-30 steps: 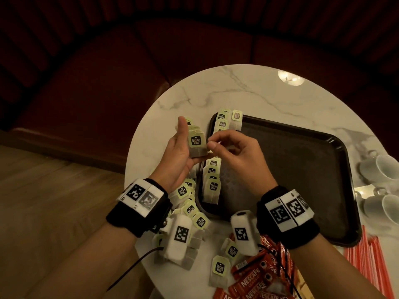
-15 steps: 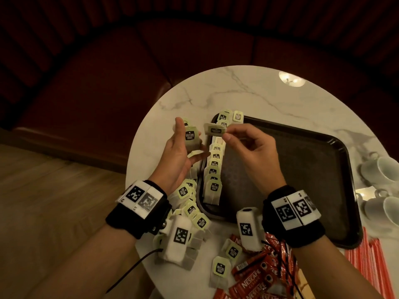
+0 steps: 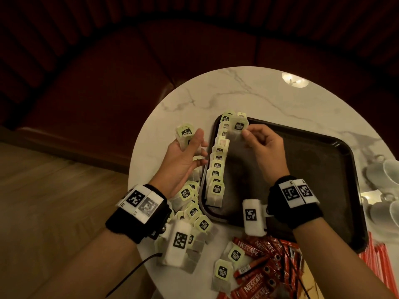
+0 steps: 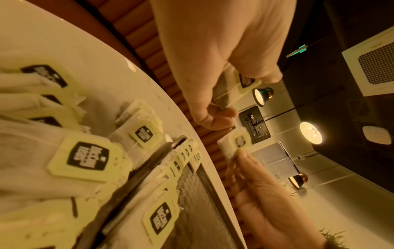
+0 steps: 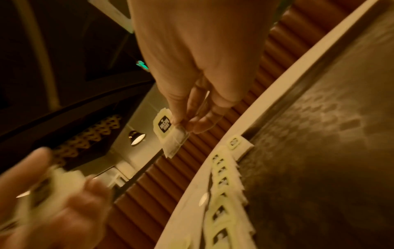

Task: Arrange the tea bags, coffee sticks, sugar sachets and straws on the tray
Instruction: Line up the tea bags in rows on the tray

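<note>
A black tray [image 3: 302, 169] lies on the round marble table [image 3: 237, 93]. Several green-tagged tea bags [image 3: 217, 169] overlap in a row along the tray's left side [image 5: 221, 185]. My right hand [image 3: 245, 135] pinches one tea bag [image 3: 238, 128] by its pouch above the far end of that row; the same bag [image 5: 170, 133] hangs from the fingertips [image 5: 181, 121]. My left hand [image 3: 194, 145] is just left of the tray, palm up, gripping a small stack of tea bags [image 3: 184, 132] [image 4: 236, 87].
Loose tea bags [image 3: 192, 210] are heaped on the table under my left wrist. Red Nescafe coffee sticks [image 3: 259, 266] lie at the near edge, red straws [image 3: 380, 266] at the right. White cups [image 3: 386, 175] stand right of the tray. A dark sofa curves behind the table.
My right hand took one tea bag off the stack in my left hand and carried it up to the far end of the tray's row. The hands drew apart.
</note>
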Motion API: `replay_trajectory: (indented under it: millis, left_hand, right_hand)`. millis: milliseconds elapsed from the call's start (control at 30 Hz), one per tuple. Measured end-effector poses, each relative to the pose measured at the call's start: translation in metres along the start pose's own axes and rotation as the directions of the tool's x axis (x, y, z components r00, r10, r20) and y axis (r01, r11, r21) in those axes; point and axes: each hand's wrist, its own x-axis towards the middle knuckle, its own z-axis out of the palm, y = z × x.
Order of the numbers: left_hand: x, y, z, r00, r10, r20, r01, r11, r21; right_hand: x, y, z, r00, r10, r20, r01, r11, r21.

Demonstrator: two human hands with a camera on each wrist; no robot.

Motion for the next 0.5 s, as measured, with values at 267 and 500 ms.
replay_trajectory:
  millis: [267, 500]
  left_hand:
    - [-0.001, 0.0, -0.011, 0.996, -0.087, -0.001, 0.087, 0.996, -0.018]
    - [0.001, -0.005, -0.016, 0.991, -0.133, -0.009, 0.133, 0.991, 0.007]
  right_hand:
    - [0.058, 0.05, -0.031, 0.983, 0.117, -0.141, -0.145, 0.968, -0.204]
    - [0.085, 0.069, -0.033, 0.973, 0.201, -0.114, -0.226, 0.933, -0.282]
